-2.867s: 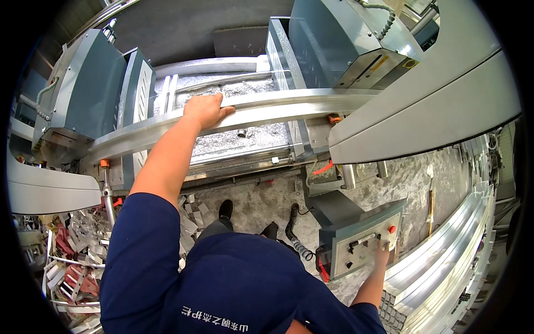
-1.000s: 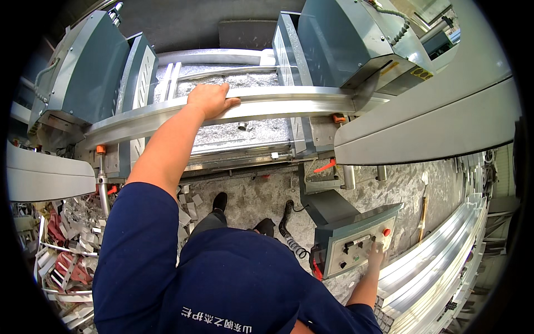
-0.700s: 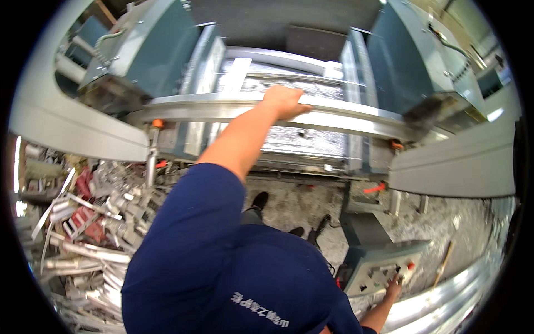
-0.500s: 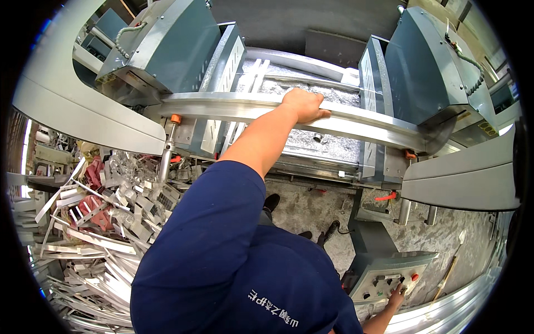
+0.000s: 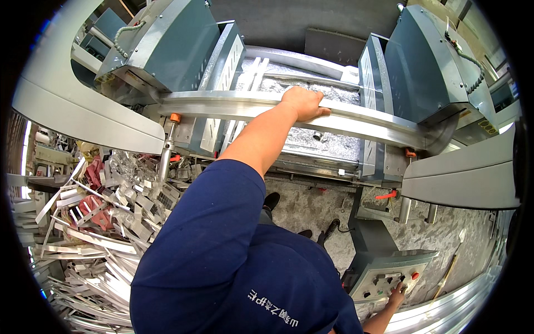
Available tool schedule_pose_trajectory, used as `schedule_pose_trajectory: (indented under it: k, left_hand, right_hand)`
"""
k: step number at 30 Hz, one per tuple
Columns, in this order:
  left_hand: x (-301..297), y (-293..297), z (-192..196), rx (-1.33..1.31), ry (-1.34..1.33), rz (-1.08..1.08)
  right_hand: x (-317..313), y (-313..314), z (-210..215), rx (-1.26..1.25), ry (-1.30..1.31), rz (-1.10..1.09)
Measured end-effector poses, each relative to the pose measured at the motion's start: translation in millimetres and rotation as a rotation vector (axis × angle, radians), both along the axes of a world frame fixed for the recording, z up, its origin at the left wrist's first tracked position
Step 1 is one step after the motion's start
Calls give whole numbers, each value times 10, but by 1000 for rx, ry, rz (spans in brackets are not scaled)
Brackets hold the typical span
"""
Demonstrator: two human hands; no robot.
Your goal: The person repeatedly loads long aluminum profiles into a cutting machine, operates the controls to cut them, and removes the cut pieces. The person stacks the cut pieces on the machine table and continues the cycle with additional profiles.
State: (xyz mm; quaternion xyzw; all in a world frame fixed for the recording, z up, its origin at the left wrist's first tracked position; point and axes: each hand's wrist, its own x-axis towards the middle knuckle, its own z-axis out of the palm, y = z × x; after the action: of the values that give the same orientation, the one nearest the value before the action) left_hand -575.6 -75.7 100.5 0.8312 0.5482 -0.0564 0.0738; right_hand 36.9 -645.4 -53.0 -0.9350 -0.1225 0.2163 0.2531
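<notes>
My left hand [image 5: 303, 104] is wrapped over a long silver aluminium profile [image 5: 361, 123], about at its middle, with the thumb along the near side. The profile lies across two machine heads, a left saw housing [image 5: 167, 50] and a right saw housing [image 5: 425, 67], both dark blue-green. Orange-tipped clamps, a left clamp [image 5: 170, 139] and a right clamp [image 5: 410, 153], stand at its near side by each end. Low on the right, my right hand [image 5: 396, 295] is at a grey control panel [image 5: 370, 286], its fingers closed at a small dark knob beside a red button [image 5: 415, 276].
Offcuts and scrap strips [image 5: 105, 228] pile up on the left floor. Pale curved guards, a left guard [image 5: 89, 117] and a right guard [image 5: 461, 178], flank the machine. Metal shavings [image 5: 339, 145] cover the bed between the heads. Long profiles [image 5: 445, 312] lie at the lower right.
</notes>
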Motion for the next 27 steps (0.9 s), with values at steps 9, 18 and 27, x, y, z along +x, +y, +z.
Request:
schedule_pose_trajectory:
  k: [9,18,27]
  left_hand:
    - [-1,28,-42,13,-6,-23]
    - [13,30,-22,10,-10,-20]
    - [-4,7,-12,3,-6,-7]
  right_hand:
    - [48,-29,-21,-53,-18,21]
    - [107,-109,-73,9,-22,42]
    - [27,-3,38,-149,-26,81]
